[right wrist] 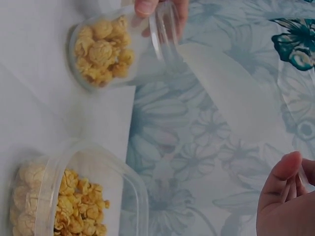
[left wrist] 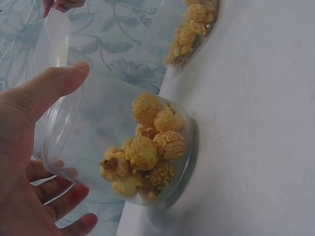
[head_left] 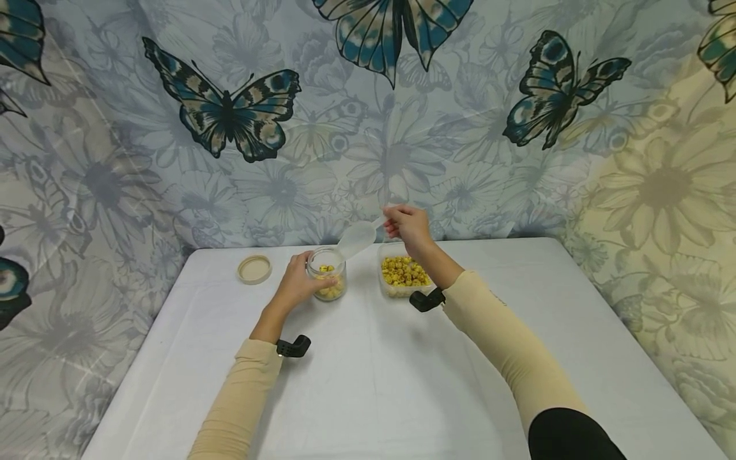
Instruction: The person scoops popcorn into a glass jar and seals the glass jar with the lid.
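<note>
My left hand (head_left: 299, 281) grips a clear round jar (left wrist: 106, 115) around its upper part, thumb on one side and fingers on the other. The jar stands upright on the table, with several yellow popcorn pieces (left wrist: 142, 152) in its lower part. My right hand (head_left: 409, 227) pinches the handle of a translucent white scoop (head_left: 358, 239), raised beside the jar. Its blade slopes down to the left, and the tip reaches the jar's mouth in the right wrist view. No popcorn shows on the scoop.
To the jar's right, a clear plastic container (head_left: 397, 292) of popcorn sits beneath my right forearm. A round beige-rimmed lid (head_left: 254, 270) lies at the left on the white-covered table (head_left: 368, 383). A butterfly-print cloth (head_left: 397, 160) hangs right behind the table.
</note>
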Demonstrator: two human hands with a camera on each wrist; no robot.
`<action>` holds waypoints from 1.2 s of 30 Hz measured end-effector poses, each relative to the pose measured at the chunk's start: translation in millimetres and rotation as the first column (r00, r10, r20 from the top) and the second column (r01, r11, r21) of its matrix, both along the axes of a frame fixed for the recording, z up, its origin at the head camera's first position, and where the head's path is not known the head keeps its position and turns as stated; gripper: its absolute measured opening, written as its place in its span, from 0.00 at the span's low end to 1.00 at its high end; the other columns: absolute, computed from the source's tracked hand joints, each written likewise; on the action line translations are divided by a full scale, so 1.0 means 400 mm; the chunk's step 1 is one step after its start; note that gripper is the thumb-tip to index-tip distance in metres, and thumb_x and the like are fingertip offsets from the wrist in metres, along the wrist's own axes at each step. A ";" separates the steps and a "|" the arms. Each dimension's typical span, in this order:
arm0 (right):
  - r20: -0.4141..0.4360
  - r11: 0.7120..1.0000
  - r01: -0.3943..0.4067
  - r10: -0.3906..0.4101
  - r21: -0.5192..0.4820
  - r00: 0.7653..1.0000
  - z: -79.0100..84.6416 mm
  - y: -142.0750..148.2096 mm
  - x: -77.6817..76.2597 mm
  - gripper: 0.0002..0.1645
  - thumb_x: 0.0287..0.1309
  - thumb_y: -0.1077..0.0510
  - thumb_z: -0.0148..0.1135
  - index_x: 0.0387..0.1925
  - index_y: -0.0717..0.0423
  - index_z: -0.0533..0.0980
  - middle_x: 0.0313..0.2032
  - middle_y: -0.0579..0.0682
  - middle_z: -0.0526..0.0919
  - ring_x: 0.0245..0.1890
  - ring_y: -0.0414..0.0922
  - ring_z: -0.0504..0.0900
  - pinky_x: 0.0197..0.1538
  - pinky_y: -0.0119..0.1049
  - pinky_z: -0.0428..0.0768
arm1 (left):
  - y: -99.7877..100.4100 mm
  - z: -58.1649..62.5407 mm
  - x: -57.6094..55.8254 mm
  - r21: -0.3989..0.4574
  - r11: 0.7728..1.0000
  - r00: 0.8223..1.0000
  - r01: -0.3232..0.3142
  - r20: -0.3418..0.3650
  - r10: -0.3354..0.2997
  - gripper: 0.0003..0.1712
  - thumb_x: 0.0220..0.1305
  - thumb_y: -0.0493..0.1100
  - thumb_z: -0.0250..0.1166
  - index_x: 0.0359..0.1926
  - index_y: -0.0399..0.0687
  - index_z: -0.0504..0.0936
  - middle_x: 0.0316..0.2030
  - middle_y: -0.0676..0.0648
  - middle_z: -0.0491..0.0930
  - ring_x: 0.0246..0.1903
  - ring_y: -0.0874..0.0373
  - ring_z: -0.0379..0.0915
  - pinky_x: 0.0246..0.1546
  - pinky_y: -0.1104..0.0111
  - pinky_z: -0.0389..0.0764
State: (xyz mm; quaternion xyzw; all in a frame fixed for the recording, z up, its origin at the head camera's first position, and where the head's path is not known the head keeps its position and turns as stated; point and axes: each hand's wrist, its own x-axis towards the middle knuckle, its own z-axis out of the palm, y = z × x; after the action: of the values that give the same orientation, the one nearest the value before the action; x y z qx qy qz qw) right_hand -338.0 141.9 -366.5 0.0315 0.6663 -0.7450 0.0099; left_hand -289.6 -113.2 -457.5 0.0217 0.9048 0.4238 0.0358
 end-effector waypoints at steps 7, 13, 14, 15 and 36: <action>0.013 1.000 0.003 -0.002 -0.021 1.000 0.000 0.009 0.001 0.08 0.65 0.57 0.61 0.32 0.56 0.80 0.17 0.45 0.79 0.17 0.38 0.76 0.22 0.26 0.77 | -0.002 0.003 -0.002 -0.008 1.000 1.000 0.013 -0.007 -0.014 0.59 0.48 0.59 0.75 0.72 0.39 0.56 0.65 0.35 0.61 0.66 0.40 0.60 0.68 0.46 0.64; 0.023 0.999 0.009 -0.008 -0.036 1.000 -0.004 0.010 0.004 0.07 0.65 0.57 0.61 0.33 0.56 0.80 0.18 0.45 0.79 0.17 0.38 0.76 0.23 0.27 0.77 | -0.006 0.006 0.000 0.004 1.000 1.000 0.027 -0.002 -0.027 0.60 0.49 0.59 0.75 0.73 0.39 0.54 0.66 0.34 0.59 0.66 0.40 0.59 0.67 0.45 0.64; 0.023 0.999 0.011 -0.010 -0.040 1.000 -0.003 0.011 0.003 0.07 0.65 0.58 0.61 0.33 0.56 0.80 0.18 0.45 0.79 0.17 0.38 0.76 0.22 0.26 0.77 | -0.006 0.006 0.000 0.012 1.000 1.000 0.026 -0.006 -0.026 0.60 0.48 0.59 0.75 0.73 0.40 0.54 0.66 0.35 0.59 0.67 0.40 0.59 0.68 0.46 0.64; 0.023 0.999 0.014 -0.013 -0.044 1.000 -0.002 0.012 0.003 0.07 0.65 0.57 0.61 0.33 0.56 0.80 0.18 0.45 0.79 0.17 0.38 0.76 0.22 0.26 0.77 | -0.007 0.007 -0.001 0.017 0.999 1.000 0.027 -0.013 -0.027 0.60 0.49 0.59 0.75 0.74 0.41 0.54 0.66 0.35 0.59 0.67 0.40 0.59 0.68 0.46 0.64; 0.001 0.996 0.062 -0.062 -0.059 0.998 0.030 0.058 0.020 0.20 0.66 0.57 0.60 0.51 0.70 0.75 0.19 0.44 0.78 0.18 0.36 0.75 0.23 0.26 0.77 | 0.019 0.060 -0.015 0.073 0.995 0.989 0.068 -0.137 -0.057 0.59 0.50 0.61 0.74 0.74 0.47 0.53 0.73 0.37 0.47 0.74 0.39 0.46 0.69 0.42 0.59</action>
State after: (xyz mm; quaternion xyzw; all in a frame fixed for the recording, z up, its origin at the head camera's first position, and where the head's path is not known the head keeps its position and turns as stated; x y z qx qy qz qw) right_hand -329.8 165.0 -354.3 0.0517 0.6427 -0.7643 -0.0127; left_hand -295.8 -105.7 -433.7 0.0802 0.8870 0.4546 -0.0131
